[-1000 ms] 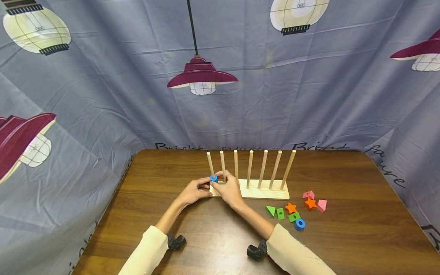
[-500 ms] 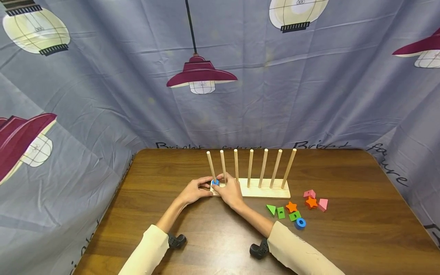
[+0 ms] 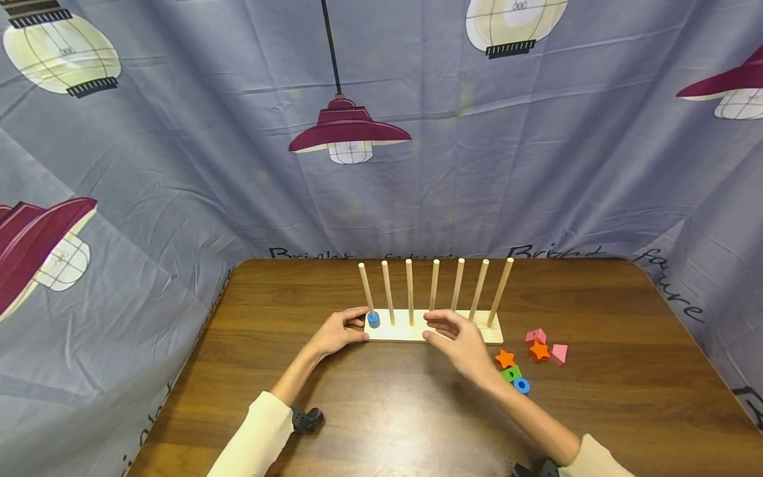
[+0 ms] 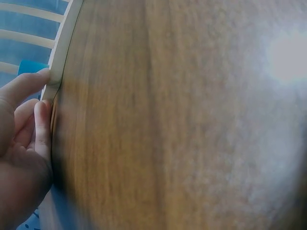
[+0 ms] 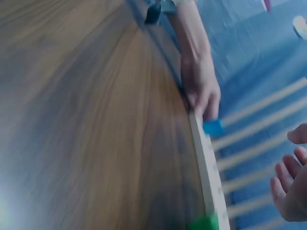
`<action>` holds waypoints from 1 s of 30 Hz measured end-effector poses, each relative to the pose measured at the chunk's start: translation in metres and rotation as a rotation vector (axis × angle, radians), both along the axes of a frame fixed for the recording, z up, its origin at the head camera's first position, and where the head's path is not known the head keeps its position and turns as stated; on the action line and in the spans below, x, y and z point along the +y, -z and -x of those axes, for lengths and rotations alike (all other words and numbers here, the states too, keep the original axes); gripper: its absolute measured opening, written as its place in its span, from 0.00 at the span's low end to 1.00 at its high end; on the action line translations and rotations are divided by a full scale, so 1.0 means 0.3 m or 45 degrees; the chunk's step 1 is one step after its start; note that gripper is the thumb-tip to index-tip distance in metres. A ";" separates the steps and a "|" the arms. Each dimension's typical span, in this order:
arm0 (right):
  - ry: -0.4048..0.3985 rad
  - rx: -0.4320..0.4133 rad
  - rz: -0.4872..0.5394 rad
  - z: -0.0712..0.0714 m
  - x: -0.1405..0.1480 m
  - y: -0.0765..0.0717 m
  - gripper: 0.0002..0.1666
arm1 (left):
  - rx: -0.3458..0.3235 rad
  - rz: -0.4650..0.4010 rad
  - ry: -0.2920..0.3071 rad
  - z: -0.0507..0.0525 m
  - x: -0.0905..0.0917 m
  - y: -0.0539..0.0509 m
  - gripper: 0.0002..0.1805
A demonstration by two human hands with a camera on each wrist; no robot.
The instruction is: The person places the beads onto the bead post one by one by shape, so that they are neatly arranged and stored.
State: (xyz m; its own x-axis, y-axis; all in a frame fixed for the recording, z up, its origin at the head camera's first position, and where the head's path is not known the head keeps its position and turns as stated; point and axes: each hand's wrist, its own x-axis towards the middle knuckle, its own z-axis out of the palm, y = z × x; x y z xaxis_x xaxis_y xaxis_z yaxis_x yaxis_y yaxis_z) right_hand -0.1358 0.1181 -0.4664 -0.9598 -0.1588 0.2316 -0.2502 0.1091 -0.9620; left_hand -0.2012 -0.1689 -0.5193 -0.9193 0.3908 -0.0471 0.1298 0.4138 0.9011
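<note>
A pale wooden board (image 3: 402,332) with a row of several upright pegs stands on the table. On its leftmost peg a blue ring (image 3: 373,320) sits low, at the base. My left hand (image 3: 334,332) grips the board's left end; in the left wrist view its thumb and fingertips meet the board's corner (image 4: 56,72) beside the blue ring (image 4: 31,66). Over the board's right half, my right hand (image 3: 463,346) is raised with loosely bent fingers and holds nothing. The right wrist view is blurred but shows that hand (image 5: 293,184) apart from the pegs.
Right of the board lie loose blocks: orange stars (image 3: 539,351), pink pieces (image 3: 559,354), a green block (image 3: 510,374) and a second blue ring (image 3: 521,385). My right forearm covers the spot left of them. A patterned curtain (image 3: 381,199) hangs behind the table (image 3: 286,285).
The blue ring went down the leftmost peg to the base. My right hand let go of it and moved right, now covering the green triangle and a green block. My left hand stayed in place.
</note>
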 end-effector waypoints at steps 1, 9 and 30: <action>0.036 0.026 -0.018 -0.019 0.046 -0.001 0.18 | 0.000 0.004 -0.004 0.000 0.000 0.001 0.35; 0.403 0.012 -0.459 -0.173 0.326 0.055 0.17 | 0.014 -0.011 0.004 -0.011 0.002 -0.013 0.34; 0.478 -0.439 -0.422 -0.309 0.422 0.164 0.30 | 0.004 -0.004 0.004 -0.029 0.019 -0.037 0.33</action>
